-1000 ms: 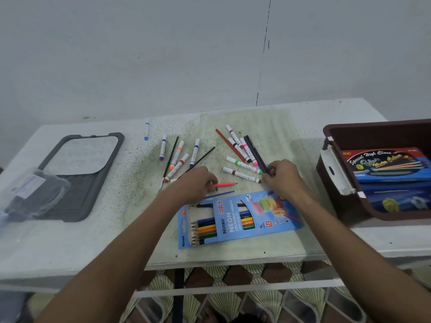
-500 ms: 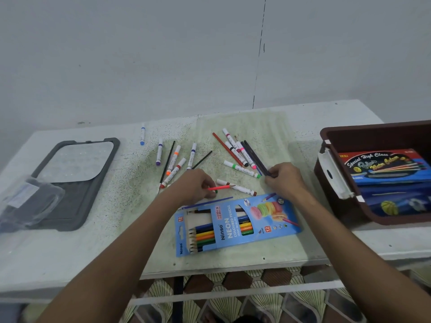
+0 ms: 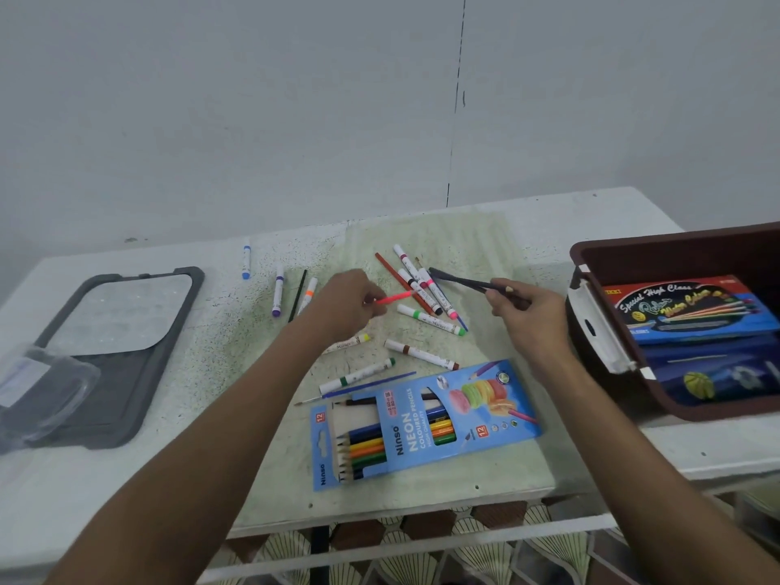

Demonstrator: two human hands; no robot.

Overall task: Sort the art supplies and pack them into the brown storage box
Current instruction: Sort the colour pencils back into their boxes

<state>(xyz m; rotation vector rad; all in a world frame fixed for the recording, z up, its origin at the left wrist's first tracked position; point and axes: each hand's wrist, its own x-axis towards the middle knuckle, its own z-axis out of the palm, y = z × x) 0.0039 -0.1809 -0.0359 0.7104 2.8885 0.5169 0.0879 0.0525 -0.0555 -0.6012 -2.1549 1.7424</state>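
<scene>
your left hand (image 3: 344,304) pinches a neon pink pencil (image 3: 394,296) by its near end, lifted just above the table (image 3: 126,479). your right hand (image 3: 529,316) grips a bundle of dark pencils (image 3: 458,280) near their back ends, tips pointing left and up over the marker pile. both hands are closed on what they carry.

the loose markers (image 3: 430,320) lie scattered mid-table, some overlapping, with a red pencil (image 3: 394,272) under them and a blue paintbrush (image 3: 363,388) just beyond the neon coloured pencil pack (image 3: 422,424), whose open end shows pencils already inside. the brown storage box (image 3: 591,255) sits at the right edge, already holding a water colour box (image 3: 683,308).

these pencils look light, stiff and slim, and smooth enough to roll or slip from a loose pinch. you'd do best gripping them mid-shaft, not by the tips, which can snap. the markers are fatter and probably easier to gather in a fistful. the card pack is likely flimsy; support it flat from below so nothing slides out of the open end.
</scene>
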